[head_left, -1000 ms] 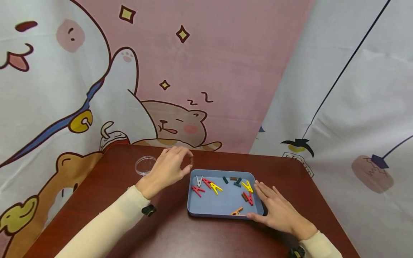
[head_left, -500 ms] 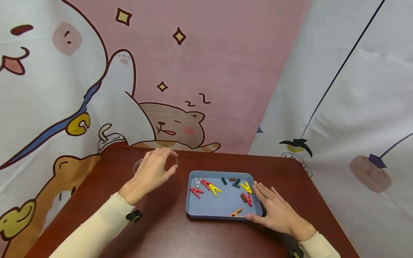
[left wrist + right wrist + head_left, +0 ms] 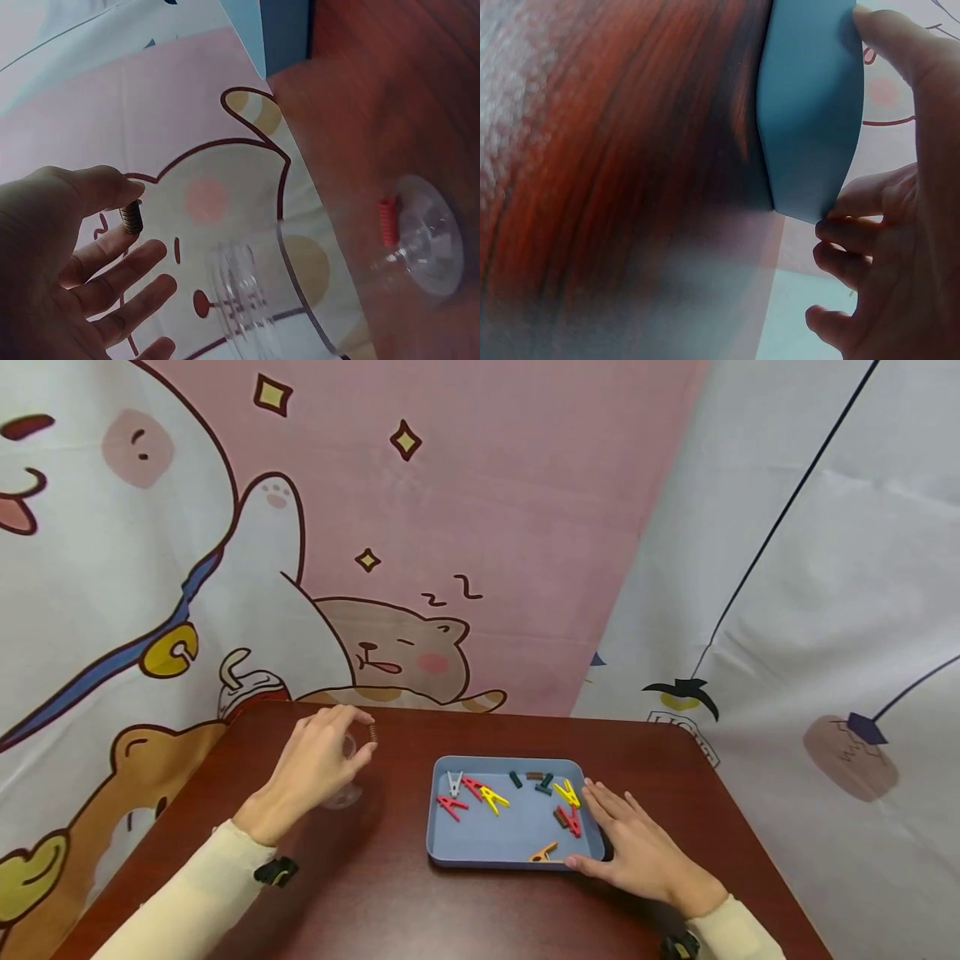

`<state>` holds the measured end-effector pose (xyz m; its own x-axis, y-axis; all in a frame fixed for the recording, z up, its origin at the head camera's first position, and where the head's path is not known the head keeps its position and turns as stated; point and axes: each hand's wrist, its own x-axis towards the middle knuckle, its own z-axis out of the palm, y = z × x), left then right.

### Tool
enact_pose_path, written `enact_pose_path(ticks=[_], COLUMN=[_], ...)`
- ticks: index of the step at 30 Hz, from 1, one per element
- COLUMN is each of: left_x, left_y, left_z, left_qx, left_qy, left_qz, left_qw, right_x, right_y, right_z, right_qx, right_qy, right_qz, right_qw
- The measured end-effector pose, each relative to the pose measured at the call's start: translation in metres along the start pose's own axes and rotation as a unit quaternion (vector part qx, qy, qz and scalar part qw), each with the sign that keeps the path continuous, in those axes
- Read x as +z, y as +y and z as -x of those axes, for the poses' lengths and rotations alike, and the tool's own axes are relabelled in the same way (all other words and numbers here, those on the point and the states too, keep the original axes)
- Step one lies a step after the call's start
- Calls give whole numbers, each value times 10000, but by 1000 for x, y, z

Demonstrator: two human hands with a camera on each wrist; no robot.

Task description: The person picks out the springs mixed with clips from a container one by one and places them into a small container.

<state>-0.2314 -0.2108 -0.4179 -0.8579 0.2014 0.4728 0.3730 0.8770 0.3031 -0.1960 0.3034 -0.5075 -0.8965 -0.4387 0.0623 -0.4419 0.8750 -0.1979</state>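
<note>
My left hand point(image 3: 306, 766) is raised over the table's left part, pinching a small brown coil spring point(image 3: 372, 732) upright between thumb and fingertips. In the left wrist view the same spring point(image 3: 131, 217) shows at the thumb tip, the other fingers spread. Beneath and behind this hand, partly hidden, is a clear plastic dish point(image 3: 343, 798). My right hand point(image 3: 645, 852) rests against the right end of a blue-grey tray point(image 3: 480, 848), fingers extended along the side and thumb at the front corner. The right wrist view has thumb and index finger touching the tray wall point(image 3: 810, 105).
Inside the tray lie red, yellow, white and orange clip pieces, such as a yellow clip point(image 3: 492, 800), with dark green pieces point(image 3: 515, 779) and brown springs point(image 3: 534, 775). A red coil point(image 3: 388, 222) shows by a clear disc point(image 3: 431, 236). A printed cloth point(image 3: 525, 568) hangs behind the table.
My left hand has carried the spring leftward, away from the tray toward the clear dish. The right hand has stayed at the tray's right end.
</note>
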Motion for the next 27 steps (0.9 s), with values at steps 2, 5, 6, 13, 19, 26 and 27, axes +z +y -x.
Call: enact_pose_path(ticks=[2,5,6,13,19,26,27], left_x=[-1,-2,-2,-7,-8,-6,-6], left_y=[-6,-13,-15,-26,-34,-41,-42], left_z=[3,7,8,17,21,24,25], left_qx=[-36,-84,-98,-327,-436,-428,-438], left_qy=[45,79,86,134,151,189,178], left_qz=[31,87,107,168,188,166,171], left_qw=[10000,9999,9999,9992,9988,9988,9987], right_x=[0,0,0,-1,-1,1,2], right_y=[0,0,0,0,0,1,1], right_z=[0,0,1,1,1,0,0], right_qx=[-3,28,34,34,40,66,70], right_qy=[5,-8,-10,-3,15,-3,-5], right_qz=[-5,9,18,42,2,-1,-14], right_qw=[10000,10000,10000,10000,10000,10000,10000])
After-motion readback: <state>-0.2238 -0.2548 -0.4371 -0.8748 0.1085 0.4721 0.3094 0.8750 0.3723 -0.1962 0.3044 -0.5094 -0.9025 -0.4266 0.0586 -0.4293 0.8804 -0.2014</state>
